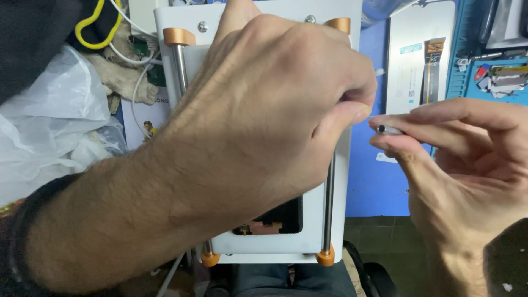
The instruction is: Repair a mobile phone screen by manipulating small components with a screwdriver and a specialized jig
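Observation:
My left hand [286,99] is curled into a loose fist over a white metal frame [338,181] with steel rods and orange end caps. Its thumb and forefinger are pinched together at the right, on something too small to make out. My right hand [456,165] holds a thin silver tool shaft [389,130] between thumb and fingers, tip pointing left at the left hand's fingertips. The two hands nearly touch. A dark opening [280,220] in the frame shows a copper-coloured part inside.
A white plastic bag [49,121] lies at the left, with white and yellow cables [96,27] above it. A blue mat [374,181] carries a phone screen panel with flex cable [421,60]. A teal tray [495,71] with small parts sits top right.

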